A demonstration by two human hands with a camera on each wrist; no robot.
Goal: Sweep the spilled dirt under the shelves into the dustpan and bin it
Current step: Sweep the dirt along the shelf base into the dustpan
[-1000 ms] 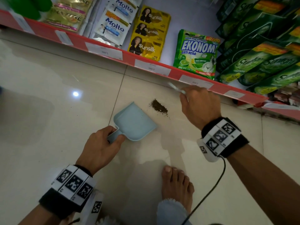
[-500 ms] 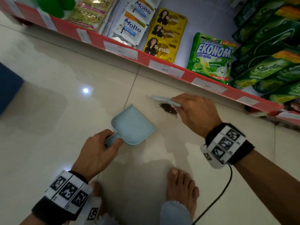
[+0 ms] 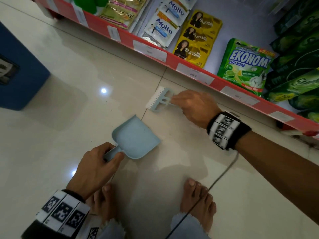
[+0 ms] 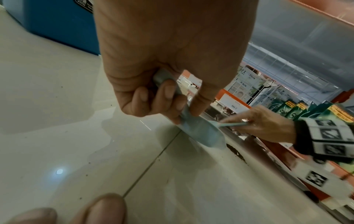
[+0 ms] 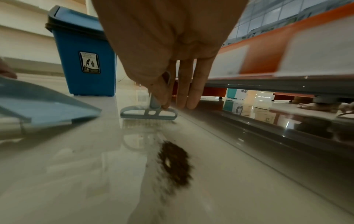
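Holding item 1, dustpan [image 3: 136,137]: pale blue plastic, prob. light and stiff, smooth so could slide on glossy tile; left hand [image 3: 96,168] has fingers and thumb curled round its short handle, which looks the right place to take it, lip toward the shelf side, resting on or just above the floor [image 3: 69,83] (can't tell which). Item 2, brush [image 3: 159,100]: small, same pale blue w/ white bristles, prob. v. light; right hand [image 3: 195,107] pinches its thin handle w/ thumb and forefinger, other fingers straight, bristles pointing away from the pan in the head view. Item 3, dirt [image 5: 175,162]: dark loose crumbs in a small pile on the tile near the shelf [image 3: 155,54] base, under the right hand, apart from the pan; dry-looking, prob. scatters easily, so short gentle strokes advised. Item 4, bin [image 5: 82,60]: blue, lidded, standing on the floor beyond the pan, well apart from the pile. Pan holds no dirt as seen.
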